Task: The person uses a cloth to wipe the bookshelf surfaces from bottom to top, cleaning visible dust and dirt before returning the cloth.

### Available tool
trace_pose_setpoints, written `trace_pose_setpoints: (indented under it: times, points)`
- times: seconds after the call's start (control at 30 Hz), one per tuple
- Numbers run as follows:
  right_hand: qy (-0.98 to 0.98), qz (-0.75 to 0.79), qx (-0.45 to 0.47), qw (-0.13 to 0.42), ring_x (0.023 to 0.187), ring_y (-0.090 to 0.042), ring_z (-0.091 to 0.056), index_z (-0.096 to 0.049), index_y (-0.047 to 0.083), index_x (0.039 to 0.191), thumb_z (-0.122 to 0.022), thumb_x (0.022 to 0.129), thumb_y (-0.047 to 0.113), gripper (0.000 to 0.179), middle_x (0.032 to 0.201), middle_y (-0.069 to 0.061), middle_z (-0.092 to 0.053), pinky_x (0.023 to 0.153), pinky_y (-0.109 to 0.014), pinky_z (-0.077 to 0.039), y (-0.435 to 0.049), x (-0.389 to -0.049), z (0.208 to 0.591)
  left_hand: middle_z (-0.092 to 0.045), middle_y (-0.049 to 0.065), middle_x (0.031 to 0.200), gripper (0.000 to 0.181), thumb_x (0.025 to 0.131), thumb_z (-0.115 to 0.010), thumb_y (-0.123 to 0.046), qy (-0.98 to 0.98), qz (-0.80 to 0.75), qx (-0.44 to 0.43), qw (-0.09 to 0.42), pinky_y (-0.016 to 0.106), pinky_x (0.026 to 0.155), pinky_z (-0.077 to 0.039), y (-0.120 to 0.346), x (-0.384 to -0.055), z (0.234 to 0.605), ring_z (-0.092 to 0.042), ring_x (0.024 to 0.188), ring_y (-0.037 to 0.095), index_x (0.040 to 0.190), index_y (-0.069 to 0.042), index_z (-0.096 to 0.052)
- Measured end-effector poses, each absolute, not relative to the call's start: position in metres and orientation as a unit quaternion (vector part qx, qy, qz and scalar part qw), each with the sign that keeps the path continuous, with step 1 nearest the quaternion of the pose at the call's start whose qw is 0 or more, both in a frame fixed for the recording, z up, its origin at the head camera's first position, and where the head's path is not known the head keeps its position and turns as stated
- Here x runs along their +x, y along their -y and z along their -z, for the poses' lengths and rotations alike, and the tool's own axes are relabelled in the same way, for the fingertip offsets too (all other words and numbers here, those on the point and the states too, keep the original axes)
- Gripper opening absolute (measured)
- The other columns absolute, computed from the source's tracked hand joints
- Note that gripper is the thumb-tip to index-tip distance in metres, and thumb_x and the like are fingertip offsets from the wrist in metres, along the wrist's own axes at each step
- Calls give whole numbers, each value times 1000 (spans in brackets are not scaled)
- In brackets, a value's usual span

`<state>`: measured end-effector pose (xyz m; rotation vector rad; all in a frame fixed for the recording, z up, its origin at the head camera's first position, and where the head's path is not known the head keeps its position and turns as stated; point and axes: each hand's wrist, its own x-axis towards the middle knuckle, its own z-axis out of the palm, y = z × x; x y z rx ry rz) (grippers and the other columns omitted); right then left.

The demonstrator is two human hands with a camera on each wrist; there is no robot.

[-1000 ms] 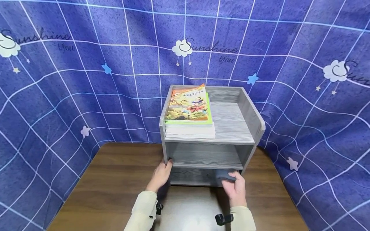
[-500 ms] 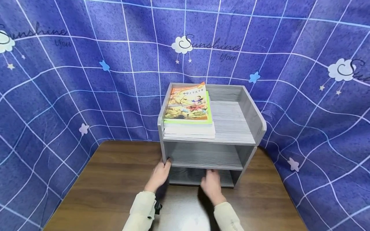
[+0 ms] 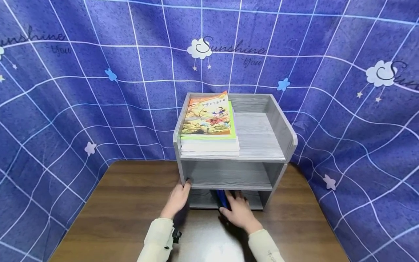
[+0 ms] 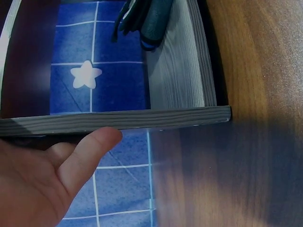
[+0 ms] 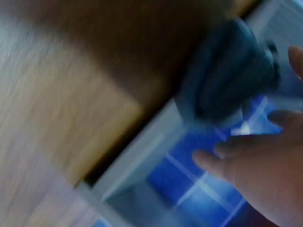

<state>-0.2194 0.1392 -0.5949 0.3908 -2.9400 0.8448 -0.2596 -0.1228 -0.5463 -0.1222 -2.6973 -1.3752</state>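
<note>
A grey wood-grain shelf unit [image 3: 226,158] stands on the table. My left hand [image 3: 178,196] holds its left side panel low down, thumb at the front edge and fingers hidden outside; in the left wrist view the thumb lies against the panel [image 4: 156,119]. My right hand [image 3: 240,213] reaches into the bottom compartment with fingers spread. Beside its thumb lies a dark blue item [image 3: 222,198]. The wrist views show a dark teal, pleated bundle like a folded umbrella [image 4: 156,23], with a loop at its end. In the right wrist view, fingers [image 5: 215,163] are apart from this bundle [image 5: 227,71].
Several stacked books [image 3: 209,120] fill the left of the top shelf. A middle shelf [image 3: 227,174] lies below it. The brown wooden table [image 3: 131,196] extends on both sides. A blue gridded curtain [image 3: 137,72] hangs behind.
My right hand moved left from the compartment's right side, where it held a dark item, and its fingers have spread. A dark blue item now shows beside its thumb. The left hand stays at the panel.
</note>
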Motion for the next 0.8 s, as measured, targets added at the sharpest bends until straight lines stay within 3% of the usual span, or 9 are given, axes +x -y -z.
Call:
trace_pose_setpoints:
  times: [0.13, 0.23, 0.33, 0.47, 0.53, 0.63, 0.73, 0.8]
  points:
    - [932, -340, 127, 7, 120, -44, -57, -56, -2, 139, -66, 97, 30, 54, 127, -26, -63, 100, -59, -43, -184, -209, 557, -66, 27, 118, 51, 106, -41, -42, 886, 458, -41, 57, 60, 94, -45, 122, -258, 548, -60, 114, 48, 133, -1, -55]
    - [922, -367, 122, 17, 90, -29, -68, -72, 0, 114, -65, 98, 24, 30, 99, -12, -73, 83, -46, -53, -228, -198, 517, -66, 27, 118, 50, 106, -42, -42, 885, 461, -41, 55, 60, 94, -45, 122, -257, 548, -60, 114, 48, 132, -1, -55]
    - [913, -393, 87, 63, 72, -18, -65, -75, 4, 94, -62, 100, 22, 23, 80, -2, -70, 68, -33, -53, -265, -189, 479, -65, 27, 119, 50, 106, -42, -42, 882, 466, -41, 55, 60, 95, -45, 122, -256, 547, -59, 115, 48, 133, -1, -55]
    - [866, -469, 39, 170, 65, -14, -65, -70, 0, 86, -65, 99, 19, 23, 75, -9, -69, 62, -25, -53, -284, -188, 442, -65, 28, 119, 51, 107, -42, -41, 879, 471, -39, 55, 60, 96, -44, 122, -257, 547, -58, 116, 47, 133, 1, -54]
    - [824, -520, 31, 222, 66, -11, -66, -64, -4, 90, -67, 98, 14, 19, 79, -9, -68, 62, -22, -53, -281, -194, 432, -65, 28, 118, 50, 107, -42, -41, 881, 469, -37, 53, 60, 96, -44, 123, -257, 548, -59, 116, 47, 132, 1, -55]
    - [765, -579, 36, 280, 82, -7, -64, -59, -4, 109, -64, 97, 10, 20, 96, -4, -64, 74, -19, -51, -271, -210, 424, -65, 28, 116, 50, 107, -41, -41, 883, 464, -38, 58, 61, 93, -45, 123, -258, 547, -60, 114, 48, 130, 2, -56]
    - [729, -613, 54, 298, 107, -9, -56, -47, -1, 138, -59, 98, 10, 44, 123, -6, -58, 93, -21, -43, -263, -228, 418, -65, 28, 117, 50, 107, -41, -41, 883, 464, -37, 67, 61, 92, -46, 121, -258, 547, -60, 113, 48, 129, 2, -56]
    - [731, -615, 58, 290, 113, -11, -52, -39, 1, 148, -58, 99, 14, 55, 132, -12, -54, 98, -23, -39, -258, -236, 415, -65, 29, 119, 50, 107, -41, -40, 879, 469, -38, 72, 60, 94, -45, 119, -257, 547, -59, 115, 48, 130, 2, -56]
